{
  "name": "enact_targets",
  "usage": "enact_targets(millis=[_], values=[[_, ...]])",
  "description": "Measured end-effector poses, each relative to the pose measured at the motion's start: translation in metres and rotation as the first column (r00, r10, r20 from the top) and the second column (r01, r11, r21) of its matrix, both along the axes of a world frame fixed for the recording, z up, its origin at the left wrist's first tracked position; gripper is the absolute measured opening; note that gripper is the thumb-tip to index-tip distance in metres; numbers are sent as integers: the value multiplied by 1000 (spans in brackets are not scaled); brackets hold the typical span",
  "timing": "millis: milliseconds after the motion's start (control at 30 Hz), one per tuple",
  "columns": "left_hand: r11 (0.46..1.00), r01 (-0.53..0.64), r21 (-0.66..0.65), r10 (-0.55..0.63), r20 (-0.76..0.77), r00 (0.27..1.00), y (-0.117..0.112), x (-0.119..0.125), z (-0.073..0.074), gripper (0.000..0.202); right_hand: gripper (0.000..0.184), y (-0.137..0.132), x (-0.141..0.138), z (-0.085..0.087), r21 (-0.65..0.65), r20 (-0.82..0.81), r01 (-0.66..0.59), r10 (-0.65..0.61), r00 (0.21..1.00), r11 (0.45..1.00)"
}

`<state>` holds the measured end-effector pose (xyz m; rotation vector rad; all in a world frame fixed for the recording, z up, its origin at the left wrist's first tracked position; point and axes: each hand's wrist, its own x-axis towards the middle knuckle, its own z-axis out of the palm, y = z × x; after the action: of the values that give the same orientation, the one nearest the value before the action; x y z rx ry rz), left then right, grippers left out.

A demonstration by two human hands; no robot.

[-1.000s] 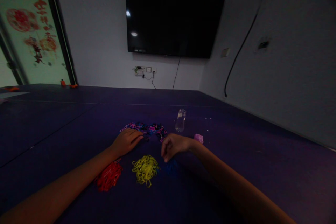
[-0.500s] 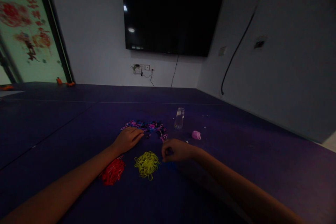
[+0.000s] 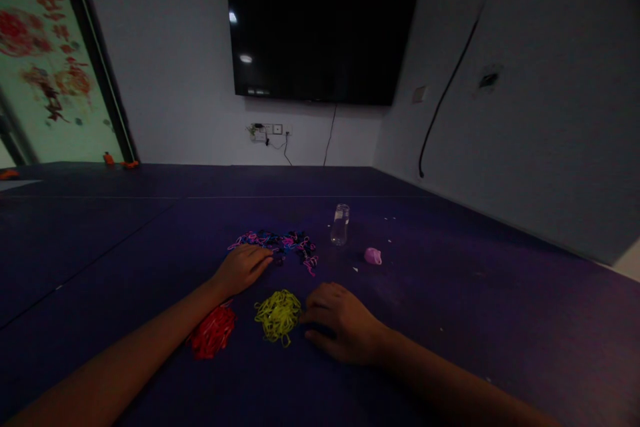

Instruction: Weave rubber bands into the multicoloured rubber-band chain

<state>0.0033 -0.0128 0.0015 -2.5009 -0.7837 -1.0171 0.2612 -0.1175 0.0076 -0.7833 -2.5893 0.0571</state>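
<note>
The left hand [image 3: 243, 267] was laid flat and open on the near edge of the mixed bands [image 3: 280, 243], mid-mat [image 3: 450, 293]. The right hand [image 3: 340, 327] was cupped low beside the yellow pile [image 3: 278, 313]; whether anything was held could not be told. Bands were probably best picked singly, with colours kept apart.

One head-worn view looks forward and down, fairly near, perhaps dimly, over the purple floor [image 3: 450, 320].
</note>
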Motion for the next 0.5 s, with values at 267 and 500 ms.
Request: enact_targets(millis=[267,500], values=[[1000,8,20,-8,-21,1000,0,0,0,28,13,2,2,-5,39,50,8,-10,999,999],[999,11,33,-10,-34,999,0,0,1,30,15,1,1,-5,71,100,-24,17,995,997]])
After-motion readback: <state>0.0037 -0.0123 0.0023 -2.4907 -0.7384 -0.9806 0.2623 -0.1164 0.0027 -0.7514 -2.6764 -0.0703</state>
